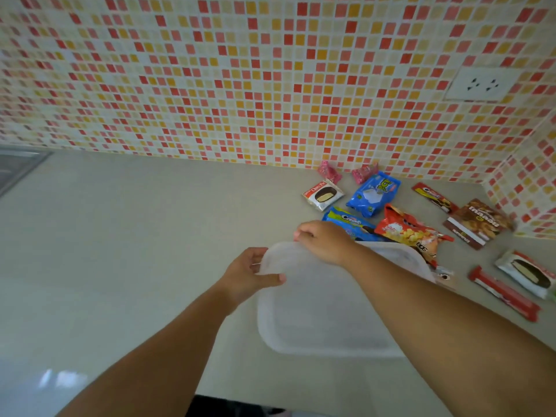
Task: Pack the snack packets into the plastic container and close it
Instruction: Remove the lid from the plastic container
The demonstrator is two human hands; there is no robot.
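Note:
A translucent white plastic container (325, 308) with its lid on lies on the counter in front of me. My left hand (249, 273) grips its left far corner, thumb on top of the lid. My right hand (323, 240) pinches the lid's far edge. Behind and to the right lie several snack packets: a Choco Pie (323, 195), a blue packet (373, 192), an Oreo packet (350, 221), an orange-red chips bag (412, 228), a brown packet (478, 222), a red bar (504, 293) and another pie packet (528, 273). Whether anything lies inside the container is hidden.
The grey counter (135, 251) runs left to a sink corner (18, 167). A mosaic-tiled wall (240, 85) stands behind, with a white socket (483, 84) at the upper right. Two pink sweets (329, 171) lie against the wall.

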